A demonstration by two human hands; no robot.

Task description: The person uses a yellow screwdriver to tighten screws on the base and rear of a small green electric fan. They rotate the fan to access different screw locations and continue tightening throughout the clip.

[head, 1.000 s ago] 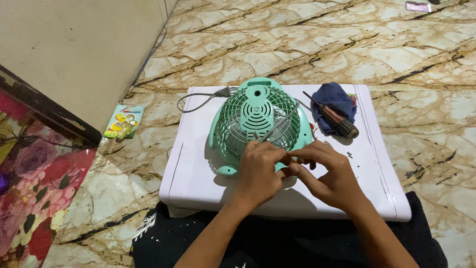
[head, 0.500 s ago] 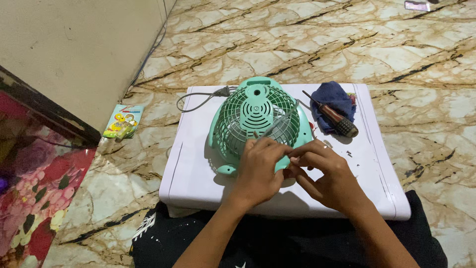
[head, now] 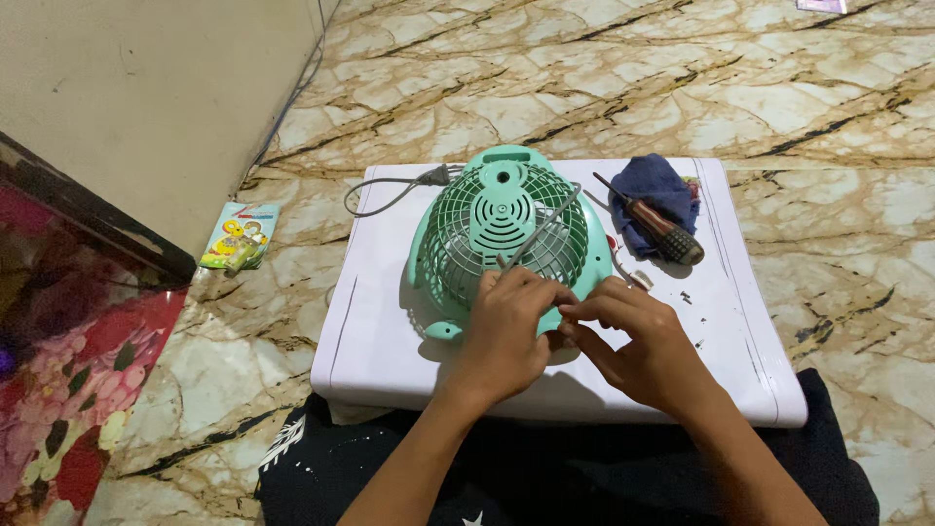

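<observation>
A small mint-green fan (head: 506, 219) lies grille-up on a white board (head: 390, 321) across my lap. My left hand (head: 511, 331) rests on the fan's near rim with its fingers curled over the grille edge. My right hand (head: 638, 341) sits beside it, fingertips pinched together at the same rim next to the left hand; what it pinches is too small to tell. The fan's grey cord (head: 385, 190) loops off to the far left, and a grey wire (head: 541, 229) crosses the grille.
A screwdriver with a dark ribbed handle (head: 657, 229) lies on a blue cloth (head: 653, 190) at the board's far right. Small loose bits (head: 687, 295) dot the board. A colourful packet (head: 239, 236) lies on the marble floor, left. A floral mat (head: 58, 390) borders the wall.
Both hands have stayed at the fan's near rim, with only small finger movements. The fan and the tools have not moved.
</observation>
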